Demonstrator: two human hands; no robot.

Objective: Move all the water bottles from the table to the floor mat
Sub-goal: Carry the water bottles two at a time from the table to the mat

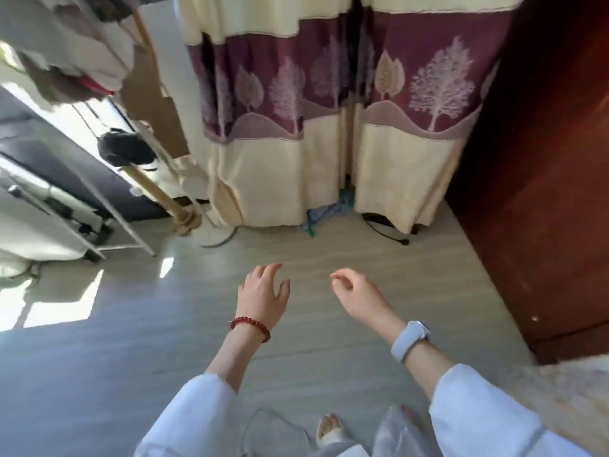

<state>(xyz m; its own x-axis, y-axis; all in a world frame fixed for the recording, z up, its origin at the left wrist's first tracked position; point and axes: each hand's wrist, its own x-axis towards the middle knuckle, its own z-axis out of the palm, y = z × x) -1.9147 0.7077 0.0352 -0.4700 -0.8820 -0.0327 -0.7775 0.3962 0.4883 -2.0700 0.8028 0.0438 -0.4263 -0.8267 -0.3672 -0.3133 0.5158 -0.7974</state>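
White sleeves (184, 420) lay nearest the camera, a sandalled foot (329, 427) between them on the floor (99, 374). The left hand (262, 293), a red bracelet (250, 328) at its wrist, hung with fingers spread, its grip slack and holding nothing. Right of it the right hand (357, 296), a white watch (410, 339) on its wrist, had fingers loosely curled, also holding nothing. Beyond both hands hung a curtain (329, 127); right of the right hand stood dark wood furniture (543, 192). No bottle showed.

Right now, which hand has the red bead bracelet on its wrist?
The left hand: red bead bracelet on its wrist. The right hand has a pale watch instead.
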